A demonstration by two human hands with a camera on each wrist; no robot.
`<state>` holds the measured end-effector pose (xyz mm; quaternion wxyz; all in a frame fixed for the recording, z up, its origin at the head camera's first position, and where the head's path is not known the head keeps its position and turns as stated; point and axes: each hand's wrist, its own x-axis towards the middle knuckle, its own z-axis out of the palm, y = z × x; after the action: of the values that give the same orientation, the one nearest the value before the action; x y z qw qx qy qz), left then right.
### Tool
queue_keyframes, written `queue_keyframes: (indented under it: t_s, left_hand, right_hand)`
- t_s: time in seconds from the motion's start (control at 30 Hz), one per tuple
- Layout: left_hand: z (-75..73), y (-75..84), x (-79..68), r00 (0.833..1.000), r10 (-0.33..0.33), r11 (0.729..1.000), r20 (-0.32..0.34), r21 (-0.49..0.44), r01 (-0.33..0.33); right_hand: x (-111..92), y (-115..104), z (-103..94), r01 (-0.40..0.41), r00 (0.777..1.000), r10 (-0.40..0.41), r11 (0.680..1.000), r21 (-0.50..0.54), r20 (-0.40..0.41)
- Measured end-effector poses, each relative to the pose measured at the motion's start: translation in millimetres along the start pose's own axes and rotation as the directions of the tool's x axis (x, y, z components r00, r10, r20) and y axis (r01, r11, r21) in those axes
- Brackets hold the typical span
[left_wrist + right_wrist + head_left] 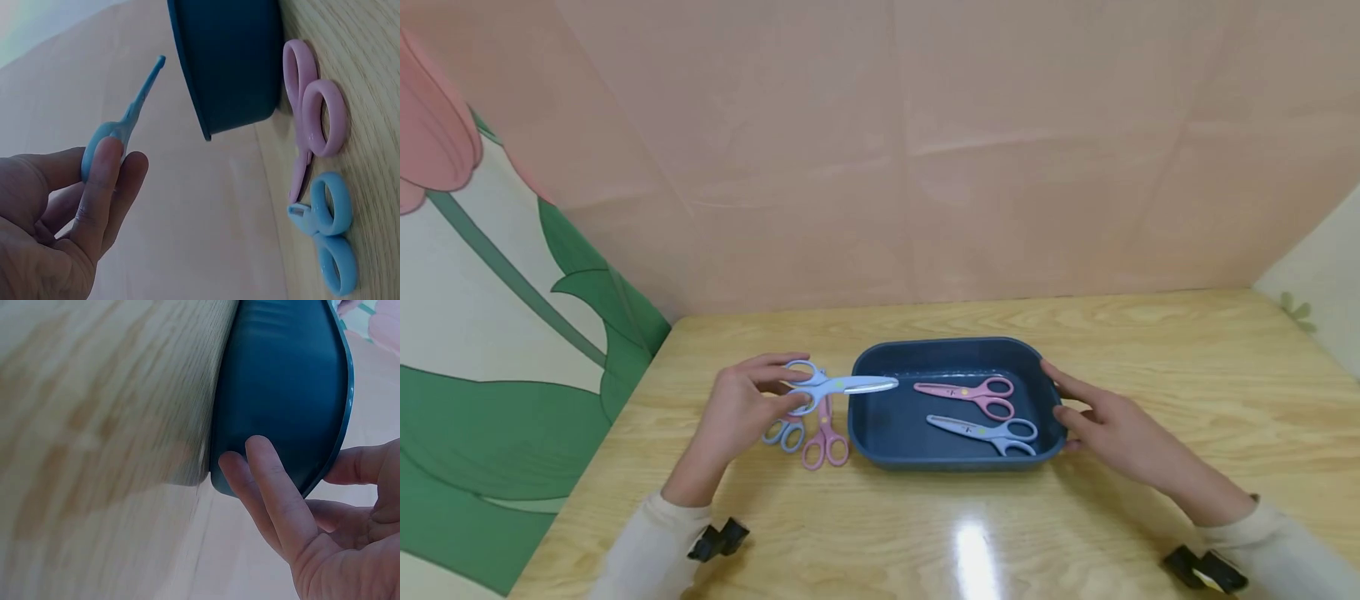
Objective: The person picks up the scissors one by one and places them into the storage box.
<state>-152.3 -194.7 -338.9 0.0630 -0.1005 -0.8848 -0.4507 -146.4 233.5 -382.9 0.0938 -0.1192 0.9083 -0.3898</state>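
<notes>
My left hand [741, 408] pinches a pair of light blue scissors [827, 386] by the finger loops. In the head view the blades point right, over the left rim of a dark blue plastic box [880, 461]. The left wrist view shows these blue scissors [115, 129] edge-on, raised above the table. At the box's right end my right hand [1105, 429] holds the wall, with fingers [270, 469] against the outside. Inside the box lie pink scissors [967, 392] and another blue pair [983, 430].
On the wooden table [850, 533], left of the box, lie more pink scissors [825, 439] and blue scissors [785, 434], partly hidden by the left hand and held pair in the head view. A pinkish-beige backdrop [910, 167] stands behind the table.
</notes>
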Motion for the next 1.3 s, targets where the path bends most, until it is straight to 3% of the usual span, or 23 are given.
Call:
queue_keyframes:
  t_s: [0.23, 0.4, 0.63, 1.0, 1.3]
  left_hand:
    - [8.1, 3.8, 3.4, 0.999, 0.031, 0.998, 0.037, 0.054, -0.033]
    - [10.6, 10.7, 6.6, 0.998, 0.053, 0.997, 0.024, 0.053, -0.054]
    - [17.4, 12.7, 10.3, 0.998, 0.037, 0.999, 0.050, 0.013, -0.038]
    - [30.7, 14.9, 11.8, 0.994, 0.055, 0.995, 0.095, 0.078, -0.063]
    - [38.3, 17.5, 13.7, 0.991, 0.042, 0.996, 0.125, 0.068, -0.051]
  right_hand:
    - [2, 1, -1.3, -0.003, 1.000, 0.003, 1.000, -0.005, 0.006]
    - [2, 1, -2.0, -0.009, 1.000, 0.008, 1.000, 0.021, 0.018]
    - [2, 0, -3.4, -0.011, 1.000, 0.011, 0.999, 0.030, 0.021]
    - [1, 4, 1.2, -0.029, 0.999, 0.028, 0.999, 0.030, 0.043]
    - [2, 0, -1.4, -0.017, 1.000, 0.017, 1.000, 0.023, 0.014]
